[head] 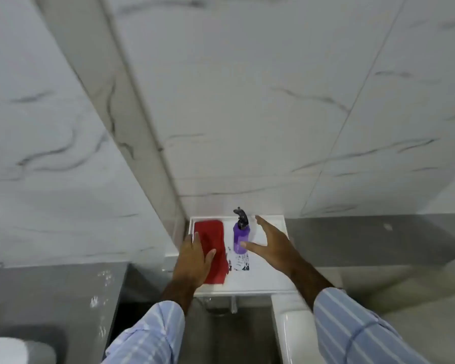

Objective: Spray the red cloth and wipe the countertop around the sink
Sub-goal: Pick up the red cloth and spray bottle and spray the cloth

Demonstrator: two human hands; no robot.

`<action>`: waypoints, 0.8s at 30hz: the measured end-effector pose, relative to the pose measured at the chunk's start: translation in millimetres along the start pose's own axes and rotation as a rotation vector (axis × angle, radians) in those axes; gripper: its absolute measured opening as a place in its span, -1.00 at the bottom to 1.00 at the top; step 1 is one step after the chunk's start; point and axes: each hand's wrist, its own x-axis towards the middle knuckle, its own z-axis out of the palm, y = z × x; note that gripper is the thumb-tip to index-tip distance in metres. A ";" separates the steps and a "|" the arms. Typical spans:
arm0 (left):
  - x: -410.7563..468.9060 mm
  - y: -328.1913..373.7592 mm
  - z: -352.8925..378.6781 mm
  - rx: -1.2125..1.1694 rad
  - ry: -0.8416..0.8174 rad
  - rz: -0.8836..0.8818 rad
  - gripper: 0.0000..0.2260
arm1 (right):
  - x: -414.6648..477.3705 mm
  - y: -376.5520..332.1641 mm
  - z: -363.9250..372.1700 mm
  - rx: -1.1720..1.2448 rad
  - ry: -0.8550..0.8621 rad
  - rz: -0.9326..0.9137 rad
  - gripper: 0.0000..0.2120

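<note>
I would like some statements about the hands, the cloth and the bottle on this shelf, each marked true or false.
1. The left hand lies on the red cloth. True.
2. The right hand already grips the purple spray bottle. False: it is open beside the bottle, fingers spread.
3. The bottle stands upright on the white shelf. True.
4. The cloth is to the right of the bottle. False: it is to the left.

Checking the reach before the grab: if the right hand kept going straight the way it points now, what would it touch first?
Most likely the purple spray bottle: the open right hand is spread beside it, thumb already near its lower body. Depth is uncertain; the fingers could pass behind it toward the tiled wall.
</note>
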 end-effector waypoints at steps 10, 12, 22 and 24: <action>36.5 -6.5 85.0 0.416 0.037 -0.151 -0.16 | 63.7 35.0 86.7 0.243 0.280 -0.015 -0.05; 41.1 -3.0 94.6 0.377 0.020 -0.172 -0.13 | 73.1 43.8 92.1 0.252 0.321 -0.045 -0.07; 72.3 6.2 91.4 0.181 -0.038 -0.271 -0.31 | 91.5 39.0 79.5 0.324 0.340 -0.127 -0.22; 74.9 1.9 82.0 -0.015 -0.055 -0.267 -0.34 | 81.5 29.2 65.9 0.377 0.290 -0.136 -0.21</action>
